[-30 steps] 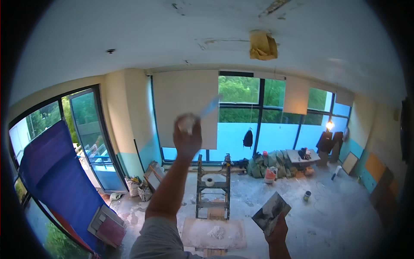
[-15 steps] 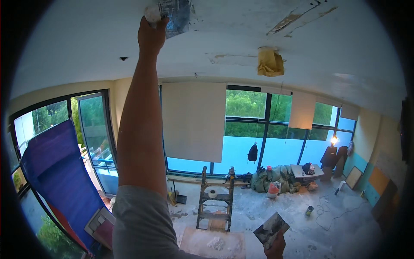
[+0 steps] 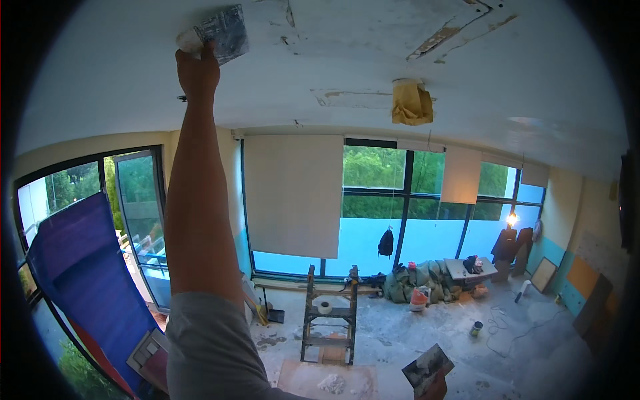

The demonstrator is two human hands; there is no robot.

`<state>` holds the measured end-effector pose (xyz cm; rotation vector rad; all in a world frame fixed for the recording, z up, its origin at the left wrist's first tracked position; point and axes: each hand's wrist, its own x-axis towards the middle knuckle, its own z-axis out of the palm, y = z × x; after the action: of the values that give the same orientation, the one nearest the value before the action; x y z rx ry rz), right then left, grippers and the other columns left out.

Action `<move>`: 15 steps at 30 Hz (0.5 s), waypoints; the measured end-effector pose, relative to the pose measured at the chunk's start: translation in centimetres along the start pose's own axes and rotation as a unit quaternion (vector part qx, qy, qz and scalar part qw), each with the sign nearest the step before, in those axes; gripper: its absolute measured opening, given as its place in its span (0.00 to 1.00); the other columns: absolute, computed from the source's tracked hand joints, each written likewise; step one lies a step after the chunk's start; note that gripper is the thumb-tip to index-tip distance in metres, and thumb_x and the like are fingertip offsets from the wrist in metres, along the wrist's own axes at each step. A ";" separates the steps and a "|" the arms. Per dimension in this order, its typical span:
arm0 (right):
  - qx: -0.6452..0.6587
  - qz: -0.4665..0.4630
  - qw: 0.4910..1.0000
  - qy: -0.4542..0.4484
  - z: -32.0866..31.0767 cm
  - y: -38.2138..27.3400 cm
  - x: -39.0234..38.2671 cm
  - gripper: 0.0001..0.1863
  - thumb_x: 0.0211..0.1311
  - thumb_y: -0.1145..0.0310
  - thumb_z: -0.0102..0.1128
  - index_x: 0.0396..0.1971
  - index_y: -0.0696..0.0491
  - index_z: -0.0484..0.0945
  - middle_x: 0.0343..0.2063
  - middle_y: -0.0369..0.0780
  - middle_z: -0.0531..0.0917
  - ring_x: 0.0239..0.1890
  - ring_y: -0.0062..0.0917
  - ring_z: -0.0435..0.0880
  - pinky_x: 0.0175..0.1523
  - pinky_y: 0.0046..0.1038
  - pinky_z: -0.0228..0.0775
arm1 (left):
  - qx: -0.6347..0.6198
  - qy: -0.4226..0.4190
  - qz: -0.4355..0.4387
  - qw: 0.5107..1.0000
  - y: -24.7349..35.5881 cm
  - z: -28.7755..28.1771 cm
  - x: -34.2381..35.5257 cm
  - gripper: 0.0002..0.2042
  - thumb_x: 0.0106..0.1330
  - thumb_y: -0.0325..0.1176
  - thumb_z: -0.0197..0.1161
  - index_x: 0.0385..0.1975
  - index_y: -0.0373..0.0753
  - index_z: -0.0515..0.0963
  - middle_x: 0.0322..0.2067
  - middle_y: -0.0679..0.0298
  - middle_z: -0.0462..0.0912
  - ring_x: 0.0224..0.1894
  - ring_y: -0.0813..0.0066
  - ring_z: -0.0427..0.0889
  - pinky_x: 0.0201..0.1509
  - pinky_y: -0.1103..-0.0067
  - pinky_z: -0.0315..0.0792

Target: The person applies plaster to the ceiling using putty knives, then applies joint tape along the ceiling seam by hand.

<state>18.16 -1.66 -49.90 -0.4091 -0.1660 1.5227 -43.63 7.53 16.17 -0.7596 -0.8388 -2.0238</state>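
Left hand (image 3: 198, 73): I see it raised at the upper left of the frame, clamped on a scraper (image 3: 228, 32), fingers round its pale end, thumb by the blade, to steady it, I judge.
Scraper: upper left, broad and grey, its face close to the ceiling (image 3: 320, 57); from here I cannot tell whether the edge touches. The arm is stretched nearly straight, presumably because the surface is overhead.
Right hand (image 3: 436, 389): partly cut off at the lower edge, right of centre, gripping a flat plate (image 3: 427, 367) near its bottom corner.
Flat plate: lower right of centre, well apart from the scraper, smeared grey and white; I take it the broad face is turned up so the smear stays put.
White heap (image 3: 333, 383): bottom centre, on a pale board (image 3: 293, 377), probably to keep it together.
Ladder (image 3: 330, 341): just above that board in the frame, a roll of tape (image 3: 325, 308) on it.
Yellow paper (image 3: 411, 103): hanging from the ceiling, upper right of centre, perhaps as a cover; I cannot see inside.
Writing: none I can read; no brand or label is legible at my end.
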 end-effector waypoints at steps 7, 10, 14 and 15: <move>-0.007 -0.037 0.991 0.130 3.8 0.7 -1.5 0.19 0.73 0.58 0.46 0.58 0.50 0.72 0.47 0.37 0.78 0.44 0.27 0.78 0.48 0.34 0.76 | 0.100 -0.004 0.233 0.967 5.5 -0.5 -1.9 0.18 0.63 0.39 0.63 0.47 0.34 0.74 0.42 0.48 0.79 0.46 0.46 0.78 0.50 0.60 0.74; 0.123 0.181 0.896 -0.387 -5.3 0.4 3.7 0.19 0.73 0.56 0.47 0.56 0.49 0.72 0.45 0.36 0.79 0.42 0.27 0.79 0.46 0.33 0.76 | 0.134 0.005 0.253 0.958 8.1 -0.5 -1.5 0.16 0.63 0.38 0.63 0.47 0.37 0.75 0.41 0.48 0.79 0.45 0.48 0.79 0.48 0.60 0.74; -0.081 -0.032 0.996 0.004 -5.8 1.4 3.6 0.19 0.72 0.56 0.48 0.56 0.50 0.72 0.47 0.37 0.79 0.46 0.27 0.78 0.47 0.31 0.76 | 0.153 0.026 0.226 0.962 10.2 -2.4 0.0 0.18 0.63 0.41 0.63 0.47 0.35 0.74 0.43 0.47 0.79 0.46 0.46 0.78 0.50 0.60 0.73; -0.093 -0.031 0.994 0.042 -5.1 1.5 2.9 0.19 0.72 0.56 0.49 0.56 0.50 0.72 0.47 0.37 0.79 0.46 0.27 0.78 0.47 0.31 0.76 | 0.150 0.036 0.223 0.963 10.4 -2.7 0.2 0.19 0.63 0.42 0.62 0.47 0.34 0.74 0.44 0.47 0.78 0.48 0.46 0.78 0.51 0.60 0.73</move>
<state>18.75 0.38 -55.57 -0.6109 -0.2528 1.4318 -35.62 0.61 17.74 -0.6304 -0.8222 -1.4769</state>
